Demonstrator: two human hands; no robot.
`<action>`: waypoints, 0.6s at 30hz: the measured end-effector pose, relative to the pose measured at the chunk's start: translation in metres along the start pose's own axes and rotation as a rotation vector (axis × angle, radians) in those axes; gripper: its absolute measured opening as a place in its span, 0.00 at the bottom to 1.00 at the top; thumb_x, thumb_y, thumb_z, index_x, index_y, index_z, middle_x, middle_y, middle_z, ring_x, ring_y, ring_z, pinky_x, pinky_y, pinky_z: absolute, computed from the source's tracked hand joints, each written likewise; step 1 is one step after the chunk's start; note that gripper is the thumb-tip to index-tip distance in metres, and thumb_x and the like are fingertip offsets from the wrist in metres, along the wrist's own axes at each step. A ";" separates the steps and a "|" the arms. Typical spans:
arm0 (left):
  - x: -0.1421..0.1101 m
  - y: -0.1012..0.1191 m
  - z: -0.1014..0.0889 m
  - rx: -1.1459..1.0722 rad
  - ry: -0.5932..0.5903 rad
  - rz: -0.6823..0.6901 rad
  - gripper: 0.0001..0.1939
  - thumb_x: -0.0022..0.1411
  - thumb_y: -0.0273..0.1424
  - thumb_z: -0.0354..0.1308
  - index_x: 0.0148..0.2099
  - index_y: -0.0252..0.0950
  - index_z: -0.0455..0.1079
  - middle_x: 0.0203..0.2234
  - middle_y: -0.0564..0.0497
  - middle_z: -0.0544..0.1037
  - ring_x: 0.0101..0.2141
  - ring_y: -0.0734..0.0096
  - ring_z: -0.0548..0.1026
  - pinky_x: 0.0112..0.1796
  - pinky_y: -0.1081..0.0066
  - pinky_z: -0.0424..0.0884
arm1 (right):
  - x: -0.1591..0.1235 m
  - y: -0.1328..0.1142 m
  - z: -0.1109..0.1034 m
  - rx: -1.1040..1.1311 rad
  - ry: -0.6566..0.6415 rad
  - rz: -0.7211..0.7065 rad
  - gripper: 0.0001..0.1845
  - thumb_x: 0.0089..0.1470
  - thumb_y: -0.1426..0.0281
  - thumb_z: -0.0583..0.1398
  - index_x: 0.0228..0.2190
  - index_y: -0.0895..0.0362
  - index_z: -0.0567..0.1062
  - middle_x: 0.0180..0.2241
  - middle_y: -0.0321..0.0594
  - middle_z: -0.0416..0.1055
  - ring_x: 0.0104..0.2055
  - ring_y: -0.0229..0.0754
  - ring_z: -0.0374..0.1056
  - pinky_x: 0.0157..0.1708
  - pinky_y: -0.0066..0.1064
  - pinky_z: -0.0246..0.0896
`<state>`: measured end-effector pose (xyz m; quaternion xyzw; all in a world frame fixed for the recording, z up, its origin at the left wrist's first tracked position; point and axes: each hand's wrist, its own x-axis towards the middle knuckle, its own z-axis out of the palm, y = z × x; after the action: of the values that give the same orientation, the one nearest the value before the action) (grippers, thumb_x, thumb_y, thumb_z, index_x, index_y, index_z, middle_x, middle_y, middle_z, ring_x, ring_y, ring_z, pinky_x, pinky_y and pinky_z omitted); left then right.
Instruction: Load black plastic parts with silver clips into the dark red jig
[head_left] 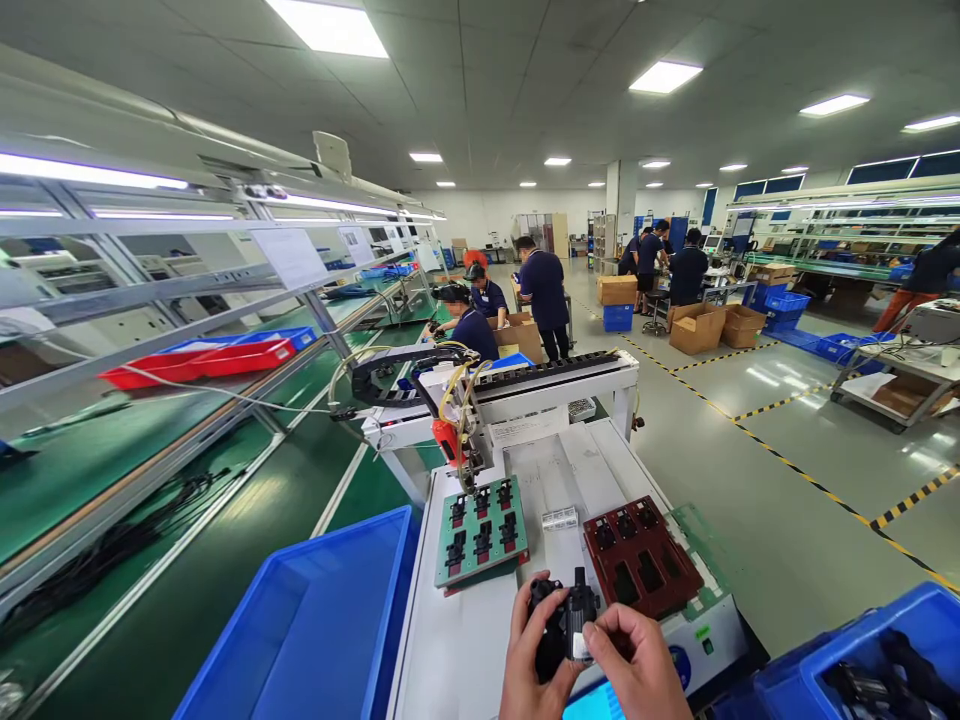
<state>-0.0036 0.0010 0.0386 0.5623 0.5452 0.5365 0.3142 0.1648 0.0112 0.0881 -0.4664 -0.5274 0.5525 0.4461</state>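
L hand [531,655] is curled round the dark parts, gripping; R hand [637,660] pinches the lower end of the upright black part [581,600] at its white label [579,645]. Both are over the near side of the bench [461,650], in front of the fixtures. To handle it well, I'd say: steady the body w/ L, turn w/ R fingertips only, keep the narrow end up & don't rub the label; watch the 2nd black part [546,640] in L palm, it could knock or slip.

Counts, near to far: approx. 2 pcs in hands; 1 blue bin [292,620] on L; on R, blue bin [855,631] w/ several black pcs, exact no. unclear; dark-red fixture [660,604], 3 pcs in far row, 3 cutouts nearer; green fixture [480,573], 6 pcs, 2 rows x 3; 1 gantry [555,402] w/ red tool [448,440]; min. 6 people [544,290] beyond.
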 end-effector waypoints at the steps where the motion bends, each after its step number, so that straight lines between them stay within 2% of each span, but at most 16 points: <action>1: 0.000 0.001 0.000 -0.002 0.003 -0.001 0.27 0.59 0.42 0.70 0.59 0.47 0.76 0.69 0.41 0.63 0.69 0.37 0.62 0.65 0.45 0.67 | -0.001 -0.002 0.000 -0.015 0.005 -0.010 0.29 0.61 0.44 0.62 0.26 0.58 0.74 0.24 0.34 0.64 0.28 0.39 0.56 0.30 0.31 0.49; 7: -0.003 0.005 0.002 0.003 0.018 0.002 0.27 0.59 0.47 0.70 0.59 0.47 0.77 0.68 0.40 0.63 0.69 0.37 0.64 0.66 0.43 0.65 | -0.004 0.002 -0.002 -0.145 0.048 -0.099 0.27 0.65 0.47 0.60 0.27 0.56 0.74 0.24 0.34 0.66 0.27 0.40 0.61 0.28 0.29 0.54; 9: -0.004 0.007 0.003 0.018 0.023 0.018 0.27 0.60 0.49 0.69 0.59 0.46 0.77 0.68 0.39 0.64 0.68 0.37 0.64 0.65 0.43 0.66 | -0.006 0.007 -0.003 -0.301 0.091 -0.233 0.23 0.68 0.52 0.59 0.28 0.55 0.75 0.25 0.35 0.68 0.27 0.39 0.65 0.27 0.28 0.57; 12: -0.005 0.009 0.002 0.047 0.020 0.060 0.26 0.63 0.49 0.66 0.59 0.45 0.77 0.67 0.38 0.65 0.68 0.39 0.65 0.65 0.45 0.67 | -0.010 0.016 -0.003 -0.591 0.182 -0.542 0.15 0.69 0.61 0.61 0.30 0.52 0.78 0.26 0.36 0.72 0.26 0.40 0.70 0.28 0.29 0.61; 13: -0.005 0.010 0.002 0.056 0.018 0.071 0.26 0.64 0.49 0.65 0.59 0.45 0.76 0.67 0.38 0.65 0.68 0.40 0.65 0.64 0.45 0.68 | -0.011 0.019 -0.003 -0.637 0.213 -0.602 0.13 0.69 0.63 0.62 0.31 0.51 0.79 0.26 0.36 0.72 0.27 0.40 0.71 0.29 0.29 0.62; 14: -0.005 0.011 0.002 0.064 0.016 0.077 0.26 0.64 0.49 0.65 0.60 0.45 0.76 0.68 0.38 0.65 0.68 0.40 0.65 0.64 0.46 0.69 | -0.012 0.021 -0.003 -0.640 0.247 -0.609 0.12 0.69 0.62 0.62 0.32 0.51 0.79 0.26 0.36 0.72 0.27 0.41 0.71 0.30 0.30 0.62; 16: -0.004 0.013 0.001 0.071 0.014 0.075 0.25 0.64 0.47 0.65 0.60 0.45 0.75 0.68 0.38 0.64 0.69 0.41 0.64 0.63 0.47 0.71 | -0.012 0.023 -0.004 -0.511 0.332 -0.469 0.12 0.66 0.56 0.65 0.41 0.51 0.79 0.30 0.37 0.73 0.28 0.42 0.71 0.30 0.30 0.64; 18: -0.003 0.014 0.003 0.069 -0.005 0.074 0.25 0.64 0.47 0.65 0.60 0.45 0.75 0.69 0.38 0.62 0.69 0.41 0.64 0.62 0.47 0.72 | -0.012 0.026 -0.007 -0.295 0.382 -0.269 0.29 0.61 0.49 0.67 0.55 0.53 0.73 0.36 0.41 0.75 0.32 0.44 0.72 0.31 0.31 0.68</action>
<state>0.0031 -0.0043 0.0501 0.5941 0.5415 0.5270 0.2760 0.1739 -0.0010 0.0623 -0.5476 -0.5658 0.3078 0.5341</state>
